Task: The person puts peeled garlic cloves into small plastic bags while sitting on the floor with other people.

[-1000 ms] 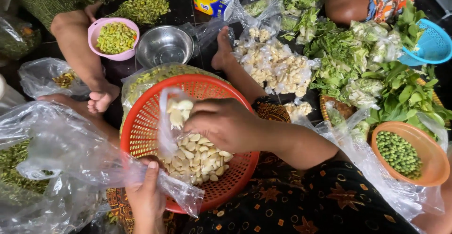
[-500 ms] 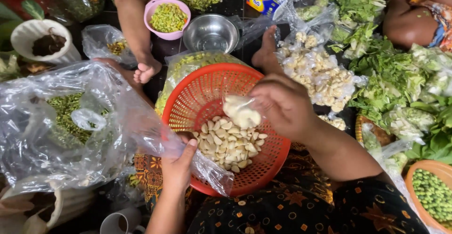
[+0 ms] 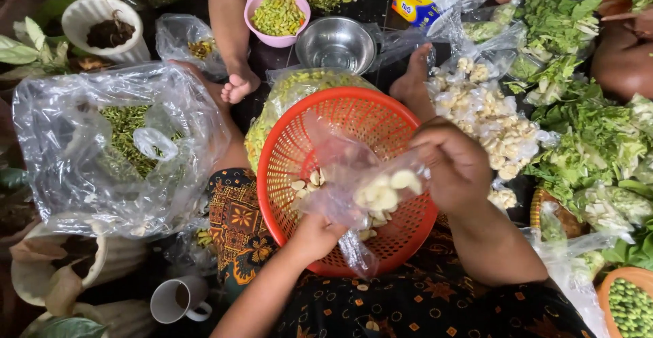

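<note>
A round red plastic basket [image 3: 299,134] rests on my lap with pale peeled cloves [image 3: 303,183] in it. Over the basket I hold a small clear plastic bag [image 3: 354,175] that has several pale cloves [image 3: 382,192] inside. My left hand [image 3: 314,237] grips the bag's lower part from below. My right hand [image 3: 454,164] is closed on the bag's upper right edge, next to the cloves.
A big clear bag of green pods [image 3: 109,147] lies at left. Beyond the basket are a steel bowl [image 3: 337,42], a pink bowl of green pieces [image 3: 277,15] and another person's foot [image 3: 238,86]. Leafy greens [image 3: 592,134] and white pieces [image 3: 486,117] are piled at right. A mug [image 3: 178,300] stands lower left.
The view has shifted left. The small bag now hangs across the basket with cloves inside it, and my right hand has moved from above the basket to the bag's right edge.
</note>
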